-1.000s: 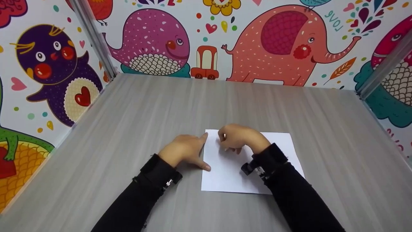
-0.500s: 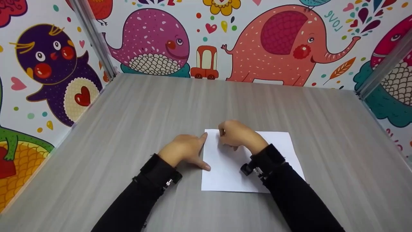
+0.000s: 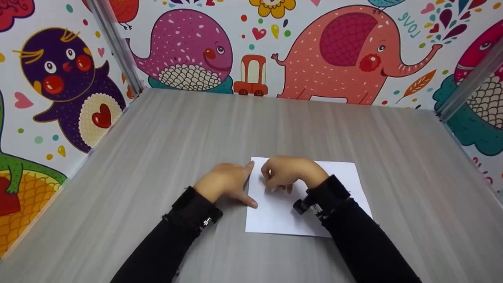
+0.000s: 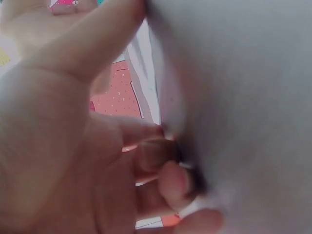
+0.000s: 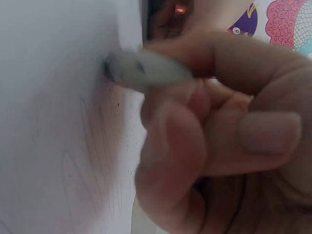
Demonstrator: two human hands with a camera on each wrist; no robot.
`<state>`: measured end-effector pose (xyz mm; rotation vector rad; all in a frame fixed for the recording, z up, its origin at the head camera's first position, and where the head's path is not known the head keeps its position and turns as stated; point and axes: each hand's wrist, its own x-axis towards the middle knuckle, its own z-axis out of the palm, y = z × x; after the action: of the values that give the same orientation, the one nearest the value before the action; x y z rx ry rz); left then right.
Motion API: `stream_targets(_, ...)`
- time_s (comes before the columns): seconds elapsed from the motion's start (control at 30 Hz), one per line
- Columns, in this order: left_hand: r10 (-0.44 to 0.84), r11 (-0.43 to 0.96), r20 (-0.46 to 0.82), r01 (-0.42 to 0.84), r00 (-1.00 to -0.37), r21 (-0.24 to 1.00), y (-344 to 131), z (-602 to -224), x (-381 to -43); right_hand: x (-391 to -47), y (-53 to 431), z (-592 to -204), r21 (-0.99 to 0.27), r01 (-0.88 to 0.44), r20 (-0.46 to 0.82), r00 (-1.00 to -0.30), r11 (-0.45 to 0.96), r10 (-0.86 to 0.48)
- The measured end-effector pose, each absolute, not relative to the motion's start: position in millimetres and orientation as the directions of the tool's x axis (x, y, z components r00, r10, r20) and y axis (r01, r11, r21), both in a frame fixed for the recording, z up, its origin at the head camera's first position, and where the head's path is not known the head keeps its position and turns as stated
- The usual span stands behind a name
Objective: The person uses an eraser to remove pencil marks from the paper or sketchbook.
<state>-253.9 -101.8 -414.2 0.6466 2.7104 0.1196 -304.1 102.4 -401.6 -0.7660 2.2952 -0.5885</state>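
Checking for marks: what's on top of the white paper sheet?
The white rectangular paper sheet shows thin grey lines. The left hand touches its edge; the right hand pinches a whitish oblong piece over it. Anything under that hand and black sleeve is hidden.

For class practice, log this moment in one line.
left hand: touches paper | right hand: pinches whitish piece | marks: faint lines

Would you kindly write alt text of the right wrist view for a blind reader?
A right hand pinches a small, pale, dark-tipped piece at white paper bearing faint scribbled lines. Behind are the left hand and a colorful wall.
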Motion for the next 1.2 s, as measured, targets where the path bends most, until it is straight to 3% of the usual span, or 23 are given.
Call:
stream_targets(0.13, 0.454, 0.891, -0.311, 0.423, -0.835, 0.165, -102.5, -415.6, -254.8, -307.1, 102.7, -404.2, -0.542, -0.348, -0.324, -0.753, 0.765, -0.573)
stream_targets(0.2, 0.455, 0.891, -0.311, 0.423, -0.834, 0.166, -102.7, -416.4, -255.2, -307.5, 102.8, -404.9, -0.533, -0.349, -0.289, -0.781, 0.771, -0.554)
stream_targets(0.4, 0.459, 0.888, -0.309, 0.427, -0.833, 0.168, -102.3, -417.6, -256.8, -307.7, 105.8, -403.5, -0.574, -0.402, -0.399, -0.623, 0.713, -0.672)
stream_targets(0.63, 0.455, 0.89, -0.3, 0.424, -0.838, 0.166, -103.2, -419.1, -255.6, -310.3, 107.2, -405.4, -0.526, -0.426, -0.285, -0.727, 0.736, -0.624)
stream_targets(0.8, 0.447, 0.894, -0.304, 0.415, -0.841, 0.166, -102.2, -417.8, -254.9, -308.2, 108.3, -401.0, -0.538, -0.419, -0.411, -0.628, 0.732, -0.661)
stream_targets(0.87, 0.443, 0.897, -0.309, 0.414, -0.842, 0.157, -102.0, -417.4, -254.9, -307.7, 106.5, -400.4, -0.575, -0.426, -0.396, -0.603, 0.699, -0.693)
stream_targets(1.03, 0.439, 0.898, -0.316, 0.417, -0.841, 0.141, -101.6, -416.5, -255.1, -307.4, 101.2, -405.4, -0.635, -0.455, -0.283, -0.615, 0.625, -0.736)
stream_targets(1.2, 0.445, 0.896, -0.315, 0.418, -0.838, 0.153, -101.1, -416.6, -256.0, -306.8, 104.1, -406.6, -0.579, -0.403, -0.402, -0.615, 0.709, -0.678)
